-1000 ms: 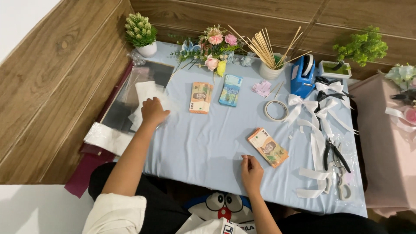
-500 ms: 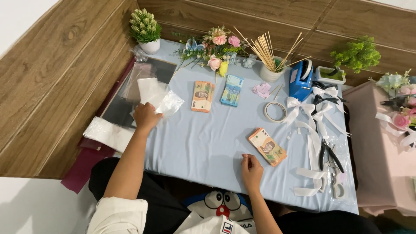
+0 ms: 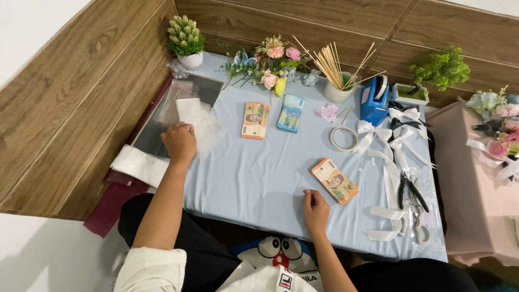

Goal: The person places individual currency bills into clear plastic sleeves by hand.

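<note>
- Fingers of the left hand are curled over a thin clear plastic sleeve at the left of the frame; the sleeve appears pinched at its near edge, though the grip is hidden under the knuckles.
- Fingers of the right hand are loosely bent and rested on the tabletop at lower centre, holding nothing, with the nearest banknote bundle just beside them to the upper right.
- One sleeve is best lifted alone: the film is judged flimsy and clingy, so a light pinch at one corner and a slow peel from the stack of clear sheets beneath would be advised.
- Bare blue cloth lies between the two hands, and this middle stretch is judged the best room for laying the sleeve flat.
- Two more banknote bundles lie side by side in the upper middle, near the sleeve's right edge, and could be brushed by a wide sweep.
- A cup of wooden skewers, a tape ring and a blue tape dispenser stand at upper right, well apart from the left hand.
- White ribbon bows and pliers crowd the right edge.
- At the left edge the sheets overhang toward the wooden wall panel, so little margin is left there.
</note>
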